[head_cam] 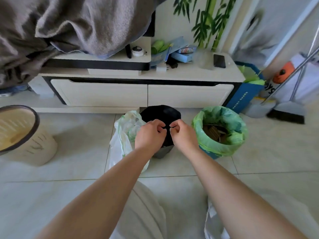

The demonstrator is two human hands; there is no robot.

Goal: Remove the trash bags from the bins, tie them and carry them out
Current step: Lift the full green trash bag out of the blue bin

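A black trash bag [160, 113] stands in a small grey bin [161, 152] on the tiled floor in front of me. My left hand [149, 134] and my right hand [183, 135] each pinch a thin black strip of its top, held close together above the bag. Left of it a white plastic bag [124, 133] with green print stands on the floor, touching the black bag. To the right stands a bin lined with a green trash bag [222, 128], holding brown scraps. A beige bin [25, 135] with a dark rim and no liner sits at far left.
A low cream TV cabinet [143, 94] runs behind the bins, with a phone [219, 60], boxes and clutter on top. A grey blanket [69, 23] hangs over its left end. A broom and dustpan [286, 111] lean at right by a blue box [245, 95].
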